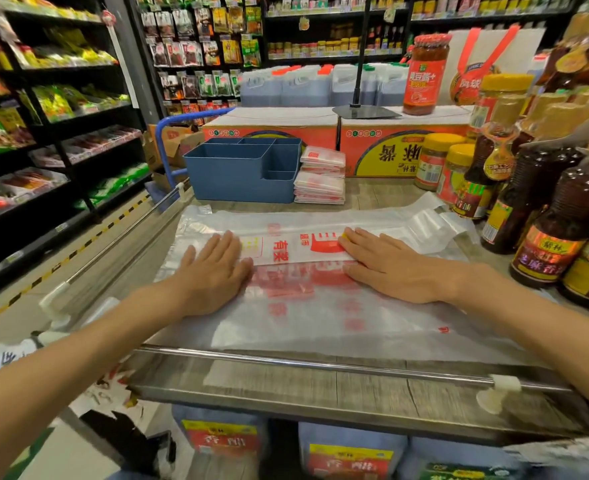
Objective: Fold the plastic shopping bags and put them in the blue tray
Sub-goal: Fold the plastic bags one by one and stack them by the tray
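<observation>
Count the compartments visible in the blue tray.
4 in the blue tray: one large at front left, two small along the back, one small at front right. Their bottoms are mostly hidden.

Red "有菜" and "超市" printed on the plastic bag [286, 249] under both palms, "黄豆酱" on the red-labelled jar [424, 76] atop the cartons, other labels too blurred to read.

This place is a grocery shop. On the left, dark shelves [61, 109] are full of packaged snacks, and at the back hang more packets [196, 53] beside rows of small jars [334, 46]. Sauce bottles [549, 216], big jugs [286, 86] and printed cartons [272, 133] stand around a wooden counter [338, 382], and yellow-black tape [61, 258] marks the aisle floor.
</observation>
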